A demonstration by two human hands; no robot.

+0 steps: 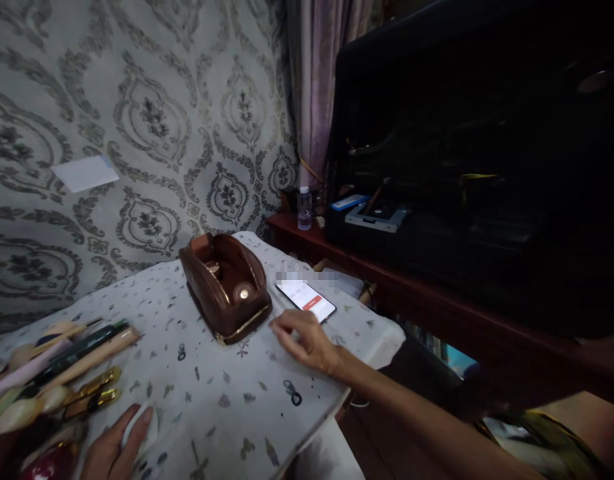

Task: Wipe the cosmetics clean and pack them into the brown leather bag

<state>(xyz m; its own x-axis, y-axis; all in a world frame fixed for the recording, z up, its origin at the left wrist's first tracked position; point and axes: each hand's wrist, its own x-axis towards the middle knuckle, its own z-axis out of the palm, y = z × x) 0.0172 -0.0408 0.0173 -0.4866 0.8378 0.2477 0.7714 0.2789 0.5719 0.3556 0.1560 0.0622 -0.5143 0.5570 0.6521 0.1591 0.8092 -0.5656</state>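
At the lower left, my left hand (114, 443) is closed on a small white rounded object (145, 427), thumb on one side and fingers on the other. Its exact kind does not show. Beside that hand lies a heap of cosmetics: a dark green tube (89, 343), a beige tube (94, 357) and gold-capped tubes (99, 390). My right hand (307, 340) is by the table's right side with its fingers curled in and no object visible in them. Just ahead of it stands a brown makeup bag (204, 293), unzipped, with a round metal snap showing inside.
A lit phone (309, 300) lies past my right hand. The patterned tablecloth (227, 413) covers the table. To the right, a dark red shelf (357, 257) bears a clear bottle (304, 208) and a large black screen (477, 167). Patterned wallpaper (151, 127) rises behind.
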